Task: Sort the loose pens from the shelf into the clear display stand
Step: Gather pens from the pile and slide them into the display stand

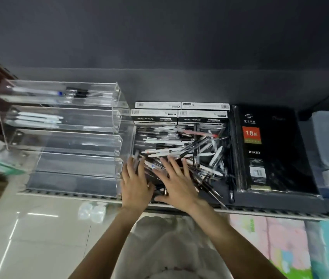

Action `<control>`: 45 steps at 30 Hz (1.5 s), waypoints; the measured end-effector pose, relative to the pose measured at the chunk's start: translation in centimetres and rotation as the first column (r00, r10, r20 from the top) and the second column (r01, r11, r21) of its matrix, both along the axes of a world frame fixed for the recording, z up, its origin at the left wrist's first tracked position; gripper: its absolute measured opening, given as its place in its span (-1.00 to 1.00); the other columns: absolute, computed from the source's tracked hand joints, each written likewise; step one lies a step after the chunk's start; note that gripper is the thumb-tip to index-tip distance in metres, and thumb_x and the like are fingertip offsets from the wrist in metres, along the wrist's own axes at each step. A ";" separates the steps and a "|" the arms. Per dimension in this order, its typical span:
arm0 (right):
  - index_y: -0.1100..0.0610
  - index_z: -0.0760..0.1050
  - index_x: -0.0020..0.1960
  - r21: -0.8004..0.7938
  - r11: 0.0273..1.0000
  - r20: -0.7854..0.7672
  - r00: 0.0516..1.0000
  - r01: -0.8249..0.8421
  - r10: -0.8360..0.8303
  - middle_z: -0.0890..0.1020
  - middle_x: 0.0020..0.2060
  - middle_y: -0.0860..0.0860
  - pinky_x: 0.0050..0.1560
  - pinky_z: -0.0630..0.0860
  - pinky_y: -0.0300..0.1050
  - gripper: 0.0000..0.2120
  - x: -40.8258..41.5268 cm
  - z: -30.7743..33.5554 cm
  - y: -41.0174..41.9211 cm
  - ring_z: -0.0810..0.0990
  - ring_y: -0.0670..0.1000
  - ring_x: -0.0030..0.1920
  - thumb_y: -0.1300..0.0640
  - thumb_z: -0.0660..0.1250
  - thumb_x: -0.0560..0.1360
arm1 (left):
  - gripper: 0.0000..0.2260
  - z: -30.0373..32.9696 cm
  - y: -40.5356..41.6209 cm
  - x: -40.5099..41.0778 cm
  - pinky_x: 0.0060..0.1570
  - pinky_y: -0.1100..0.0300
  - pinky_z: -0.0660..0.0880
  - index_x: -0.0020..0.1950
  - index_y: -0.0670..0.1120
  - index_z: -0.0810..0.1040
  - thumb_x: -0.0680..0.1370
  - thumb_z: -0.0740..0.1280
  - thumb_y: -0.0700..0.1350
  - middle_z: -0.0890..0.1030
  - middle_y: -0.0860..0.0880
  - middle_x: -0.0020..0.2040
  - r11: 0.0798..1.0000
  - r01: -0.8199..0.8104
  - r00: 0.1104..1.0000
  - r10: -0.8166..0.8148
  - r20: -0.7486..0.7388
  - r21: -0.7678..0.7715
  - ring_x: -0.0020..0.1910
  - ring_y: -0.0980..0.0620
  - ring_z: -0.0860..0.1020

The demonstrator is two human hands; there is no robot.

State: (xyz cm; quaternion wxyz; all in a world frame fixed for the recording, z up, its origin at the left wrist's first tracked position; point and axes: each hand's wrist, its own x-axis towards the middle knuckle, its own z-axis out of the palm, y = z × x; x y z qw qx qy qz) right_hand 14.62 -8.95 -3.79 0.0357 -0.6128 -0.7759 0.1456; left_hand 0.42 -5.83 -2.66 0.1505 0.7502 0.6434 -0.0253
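Hands: two, left (135, 183) and right (176, 183), flat with fingers spread, pressed on the pens (181, 152).
Pens: loose heap on the shelf (270, 202), too many to count.
Stand (63, 137): one, left of heap; few pens in top two tiers.
Boxes (180, 113): four, behind heap.
Diary (270, 150): one, right.

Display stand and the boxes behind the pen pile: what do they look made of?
Display stand: looks like clear acrylic, glossy; the shelf and the pens in its upper tiers show through the walls, and the edges catch light. Boxes: probably printed card, black and white with barcodes, flat faces and sharp corners; the blur leaves it open.
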 end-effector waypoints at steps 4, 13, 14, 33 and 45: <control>-0.05 0.21 0.47 0.037 0.999 0.019 0.999 0.039 -0.040 0.08 0.52 0.12 0.40 -0.27 0.27 -0.28 0.2 -0.8 0.6 -0.17 0.12 0.51 -0.24 0.35 0.39 | -0.20 -0.7 0.9 0.4 0.45 -0.07 0.12 0.54 -0.15 -0.08 0.50 0.36 -0.03 0.09 -0.27 0.49 0.998 -0.051 0.999 0.051 -0.008 -0.030 0.47 -0.25 0.09; 0.01 0.33 0.40 0.136 0.983 0.053 0.990 0.123 -0.131 0.25 0.47 0.13 0.42 0.05 0.30 -0.31 2.2 -1.4 1.2 0.06 0.14 0.51 -0.26 0.37 0.37 | -0.34 -1.7 3.6 1.0 0.30 0.02 0.31 0.54 -0.21 -0.09 0.55 0.22 -0.30 0.32 -0.29 0.30 1.000 -0.028 0.984 0.029 0.176 -0.008 0.25 -0.22 0.37; 0.02 0.33 0.41 0.138 0.982 0.054 0.989 0.130 -0.138 0.26 0.46 0.13 0.41 0.06 0.30 -0.30 2.2 -1.5 1.2 0.07 0.14 0.50 -0.25 0.38 0.36 | -0.35 -1.7 3.8 1.0 0.30 0.01 0.30 0.54 -0.20 -0.08 0.56 0.21 -0.30 0.32 -0.30 0.31 1.000 -0.024 0.980 0.027 0.195 -0.016 0.26 -0.23 0.36; -0.02 0.23 0.43 0.184 0.982 -0.026 0.999 -0.036 0.041 0.12 0.51 0.07 0.45 -0.22 0.18 -0.39 3.4 -2.2 1.7 -0.11 0.08 0.52 -0.23 0.27 0.47 | -0.50 1.0 3.9 3.2 -0.15 0.09 0.43 0.51 -0.16 0.14 0.59 0.18 -0.27 0.41 -0.21 0.21 0.984 -0.013 0.805 -0.095 0.586 0.178 -0.05 -0.21 0.54; -0.03 0.43 0.14 -0.325 0.922 -0.742 0.547 0.212 -0.387 0.64 -0.08 -0.03 -0.16 0.62 -0.09 -0.80 3.7 6.1 3.5 0.66 -0.09 -0.18 -0.04 0.23 0.54 | -0.81 4.8 7.1 5.2 -0.26 0.35 0.41 0.20 -0.24 0.43 0.63 0.17 -0.20 0.52 0.06 -0.35 0.977 -0.171 0.288 0.171 0.942 -0.125 -0.36 0.20 0.48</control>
